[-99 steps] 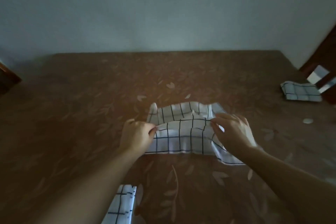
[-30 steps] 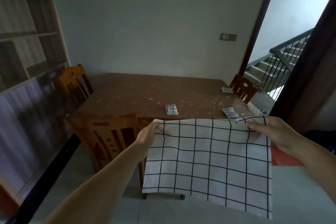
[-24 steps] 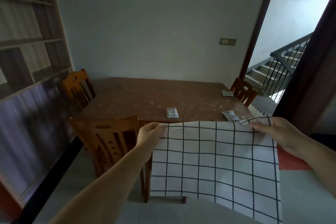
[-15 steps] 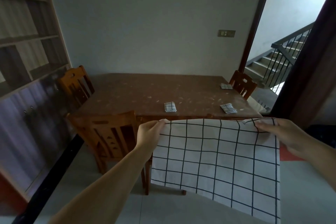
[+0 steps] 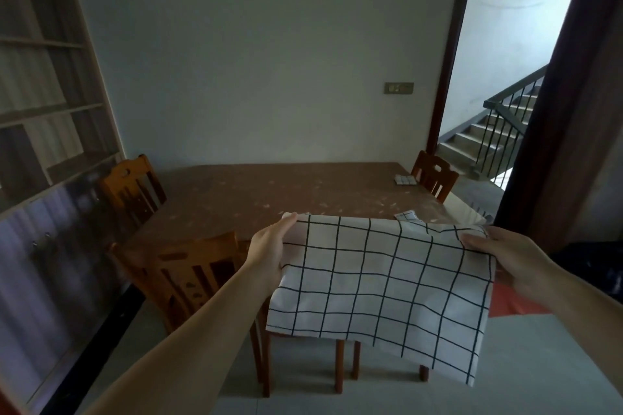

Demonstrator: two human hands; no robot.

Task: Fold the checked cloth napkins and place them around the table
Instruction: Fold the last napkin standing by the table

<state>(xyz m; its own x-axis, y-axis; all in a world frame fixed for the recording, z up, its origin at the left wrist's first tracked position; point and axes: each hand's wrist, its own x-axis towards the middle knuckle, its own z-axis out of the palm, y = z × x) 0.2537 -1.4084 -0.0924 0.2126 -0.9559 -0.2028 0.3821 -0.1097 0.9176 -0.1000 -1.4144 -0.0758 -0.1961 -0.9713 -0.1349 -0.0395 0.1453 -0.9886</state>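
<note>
Before table (image 5: pixel 236 199), hands (image 5: pixel 268 251) (image 5: pixel 505 254) hold napkin (image 5: pixel 381 286) spread.

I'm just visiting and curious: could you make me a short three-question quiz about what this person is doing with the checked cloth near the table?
1. True or false: the open napkin is lying flat on the table.
2. Which hands hold the open napkin? A) left only B) right only C) both
3. Fill in: the folded napkin at the far right of the table lies next to a wooden ____.

Key:
1. False. It hangs in the air, spread out in front of the table.
2. C. The left hand and the right hand each hold a top corner.
3. Chair.
</note>
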